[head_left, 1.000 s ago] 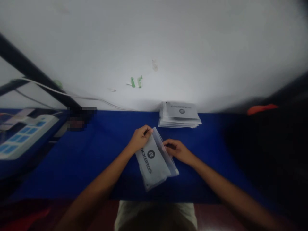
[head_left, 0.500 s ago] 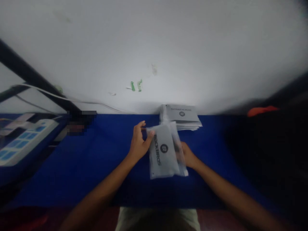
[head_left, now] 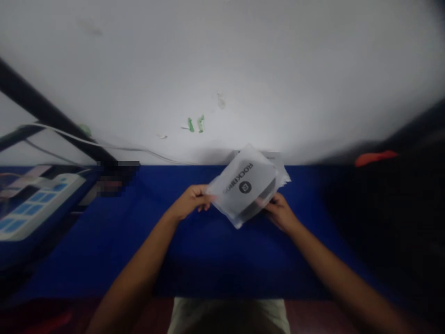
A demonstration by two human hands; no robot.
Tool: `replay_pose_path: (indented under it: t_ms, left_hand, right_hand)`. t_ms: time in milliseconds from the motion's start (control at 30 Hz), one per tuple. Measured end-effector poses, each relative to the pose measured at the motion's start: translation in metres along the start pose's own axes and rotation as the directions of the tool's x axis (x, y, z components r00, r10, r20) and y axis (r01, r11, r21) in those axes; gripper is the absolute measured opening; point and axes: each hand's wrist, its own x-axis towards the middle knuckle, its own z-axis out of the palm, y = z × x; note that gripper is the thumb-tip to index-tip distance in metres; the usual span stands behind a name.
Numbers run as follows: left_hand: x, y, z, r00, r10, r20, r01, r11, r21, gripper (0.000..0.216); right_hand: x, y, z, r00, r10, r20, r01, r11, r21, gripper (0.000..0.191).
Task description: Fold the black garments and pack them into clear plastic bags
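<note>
Both my hands hold a frosted grey plastic pouch (head_left: 243, 185) with black lettering and a round logo, lifted above the blue table (head_left: 194, 250). My left hand (head_left: 190, 200) pinches its left corner with closed fingers. My right hand (head_left: 280, 211) grips its right edge from below. The pouch is tilted and covers most of a stack of similar pouches (head_left: 282, 172) at the back of the table by the wall.
A white wall (head_left: 222, 69) rises right behind the table. At the far left sits a white device with blue keys (head_left: 31, 204), with a white cable (head_left: 104, 146) and a dark bar above it. A dark blurred mass with an orange piece (head_left: 373, 157) fills the right.
The pouch has gone up and back from the table's middle toward the stack, turning from upright to tilted. Both hands moved with it.
</note>
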Motion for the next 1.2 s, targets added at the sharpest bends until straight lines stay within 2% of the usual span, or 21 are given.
replay_pose_path:
  t_ms: [33, 67, 133, 200, 267, 367, 467, 533, 667, 767, 833, 867, 900, 933, 1000, 1033, 1100, 1133, 1200]
  left_hand:
    - [0.003, -0.002, -0.008, 0.991, 0.026, -0.134, -0.03, 0.999, -0.029, 0.026]
    - [0.006, -0.006, -0.016, 0.958, 0.048, -0.281, -0.058, 0.998, -0.029, 0.027]
    - [0.012, -0.014, -0.034, 0.844, 0.086, -0.529, -0.068, 0.996, 0.054, 0.03]
    - [0.016, -0.024, -0.052, 0.745, 0.121, -0.656, -0.01, 0.985, 0.17, 0.03]
    - [0.019, -0.034, -0.069, 0.7, 0.133, -0.701, 0.06, 0.968, 0.243, 0.026]
    - [0.02, -0.043, -0.088, 0.651, 0.148, -0.744, 0.173, 0.926, 0.336, 0.02]
    - [0.025, -0.045, -0.094, 0.611, 0.176, -0.771, 0.297, 0.852, 0.431, 0.014]
    - [0.033, -0.041, -0.091, 0.594, 0.187, -0.782, 0.374, 0.797, 0.474, 0.014]
    - [0.059, -0.025, -0.08, 0.585, 0.222, -0.78, 0.454, 0.708, 0.541, 0.027]
    - [0.07, -0.009, -0.062, 0.607, 0.374, -0.701, 0.429, 0.589, 0.685, 0.041]
    - [0.064, 0.001, -0.036, 0.646, 0.497, -0.579, 0.354, 0.477, 0.805, 0.045]
    - [0.057, 0.005, -0.018, 0.679, 0.529, -0.508, 0.285, 0.449, 0.847, 0.044]
    - [0.047, 0.008, 0.003, 0.733, 0.539, -0.415, 0.178, 0.437, 0.882, 0.041]
    - [0.035, 0.011, 0.026, 0.793, 0.528, -0.303, 0.053, 0.436, 0.898, 0.037]
    - [0.009, 0.014, 0.074, 0.872, 0.485, -0.064, -0.188, 0.454, 0.871, 0.036]
    - [-0.003, 0.015, 0.096, 0.884, 0.464, 0.06, -0.294, 0.451, 0.843, 0.039]
    - [-0.021, 0.015, 0.129, 0.861, 0.453, 0.231, -0.433, 0.415, 0.8, 0.049]
    - [-0.027, 0.014, 0.14, 0.859, 0.432, 0.274, -0.455, 0.398, 0.797, 0.048]
    - [-0.031, 0.015, 0.148, 0.873, 0.378, 0.308, -0.454, 0.398, 0.797, 0.033]
  right_hand:
    - [-0.001, -0.004, 0.0, 0.999, 0.036, 0.012, -0.036, 0.999, 0.019, 0.032]
    - [-0.003, -0.009, 0.001, 0.997, 0.073, 0.033, -0.074, 0.997, 0.032, 0.031]
    - [-0.007, -0.016, 0.002, 0.984, 0.144, 0.107, -0.149, 0.988, 0.041, 0.033]
    - [-0.01, -0.019, 0.004, 0.955, 0.197, 0.22, -0.209, 0.977, 0.032, 0.036]
    - [-0.013, -0.02, 0.005, 0.905, 0.249, 0.346, -0.261, 0.965, -0.012, 0.038]
    - [-0.014, -0.017, 0.007, 0.791, 0.344, 0.507, -0.314, 0.938, -0.146, 0.035]
    - [-0.013, -0.013, 0.008, 0.706, 0.402, 0.584, -0.301, 0.916, -0.267, 0.028]
    - [-0.011, -0.011, 0.008, 0.706, 0.42, 0.57, -0.284, 0.905, -0.316, 0.026]
    - [-0.005, -0.006, 0.006, 0.787, 0.429, 0.443, -0.259, 0.882, -0.393, 0.026]
    - [0.0, -0.001, 0.003, 0.841, 0.375, 0.391, -0.231, 0.901, -0.368, 0.028]
    - [0.002, 0.001, 0.002, 0.863, 0.344, 0.37, -0.215, 0.913, -0.347, 0.029]
    - [0.002, 0.001, 0.001, 0.871, 0.333, 0.36, -0.209, 0.916, -0.342, 0.03]
    - [0.003, 0.002, 0.001, 0.877, 0.324, 0.354, -0.205, 0.92, -0.334, 0.03]
    - [0.003, 0.002, 0.002, 0.882, 0.317, 0.349, -0.205, 0.924, -0.321, 0.03]
    - [0.003, 0.002, 0.003, 0.888, 0.311, 0.338, -0.222, 0.935, -0.276, 0.03]
    - [0.002, 0.002, 0.003, 0.889, 0.311, 0.337, -0.237, 0.941, -0.243, 0.03]
    - [0.002, 0.001, 0.004, 0.885, 0.32, 0.338, -0.273, 0.945, -0.181, 0.032]
    - [0.002, 0.0, 0.004, 0.883, 0.328, 0.335, -0.289, 0.943, -0.163, 0.034]
    - [0.002, -0.001, 0.003, 0.883, 0.344, 0.319, -0.312, 0.938, -0.15, 0.04]
